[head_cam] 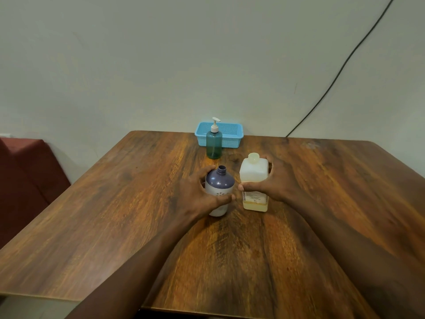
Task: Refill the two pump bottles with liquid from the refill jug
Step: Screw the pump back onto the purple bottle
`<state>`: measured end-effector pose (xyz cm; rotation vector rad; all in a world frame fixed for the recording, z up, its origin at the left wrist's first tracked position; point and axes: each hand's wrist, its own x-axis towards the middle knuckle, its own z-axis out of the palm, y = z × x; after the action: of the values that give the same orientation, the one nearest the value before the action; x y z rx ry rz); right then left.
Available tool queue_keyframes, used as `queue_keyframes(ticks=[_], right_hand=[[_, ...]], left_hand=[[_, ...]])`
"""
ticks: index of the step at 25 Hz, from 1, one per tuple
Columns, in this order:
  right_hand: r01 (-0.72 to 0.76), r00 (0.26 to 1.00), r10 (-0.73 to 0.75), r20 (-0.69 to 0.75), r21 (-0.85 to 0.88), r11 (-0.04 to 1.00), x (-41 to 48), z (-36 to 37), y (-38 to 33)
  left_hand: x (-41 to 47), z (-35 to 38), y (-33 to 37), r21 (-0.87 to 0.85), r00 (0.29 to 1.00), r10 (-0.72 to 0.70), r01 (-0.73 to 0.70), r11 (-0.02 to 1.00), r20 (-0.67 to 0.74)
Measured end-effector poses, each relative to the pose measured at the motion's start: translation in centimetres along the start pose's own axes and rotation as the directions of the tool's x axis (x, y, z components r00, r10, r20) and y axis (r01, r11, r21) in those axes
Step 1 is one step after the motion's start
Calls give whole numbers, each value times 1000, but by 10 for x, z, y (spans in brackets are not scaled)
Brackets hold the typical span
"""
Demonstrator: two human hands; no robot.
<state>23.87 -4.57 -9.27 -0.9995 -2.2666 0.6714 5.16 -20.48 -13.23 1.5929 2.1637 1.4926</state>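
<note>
- The purple bottle (219,180) stands upright mid-desk (115,215) with its neck open. The left hand (197,196) has its fingers (208,171) clamped round the body.
- Just beside it to the right stands the capped refill jug (253,176), with yellowish liquid low inside. The right hand (276,183) grips it, fingers clamped.
- Behind them, the teal pump bottle (214,145) stands in front of a blue basket (232,134).

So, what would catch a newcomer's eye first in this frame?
On the table, the left hand grips an open-necked purple bottle and the right hand grips the white refill jug beside it. Behind them a teal pump bottle stands before a blue basket at the far edge.
</note>
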Motion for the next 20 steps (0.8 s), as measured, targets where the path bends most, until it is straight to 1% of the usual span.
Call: queue_keyframes(ticks=[5, 10, 13, 15, 18, 20], right_hand=[[5, 1000, -4, -15, 91, 996, -1, -1, 8], [-37, 999, 29, 36, 235, 971, -8, -7, 12], [-19, 998, -2, 63, 333, 943, -8, -20, 18], [2, 1000, 1, -9, 390, 921, -2, -34, 23], [4, 980, 88, -181, 455, 891, 13, -60, 33], [-2, 968, 103, -228, 404, 915, 22, -68, 46]], left_hand=[[5, 4, 5, -39, 999, -29, 30, 999, 28], [3, 7, 8, -58, 999, -42, 43, 997, 22], [4, 9, 7, -64, 998, -52, 55, 996, 38], [5, 11, 6, -57, 997, -63, 65, 996, 36], [6, 14, 8, -44, 997, -71, 73, 996, 42], [9, 17, 10, -34, 997, -63, 65, 997, 48]])
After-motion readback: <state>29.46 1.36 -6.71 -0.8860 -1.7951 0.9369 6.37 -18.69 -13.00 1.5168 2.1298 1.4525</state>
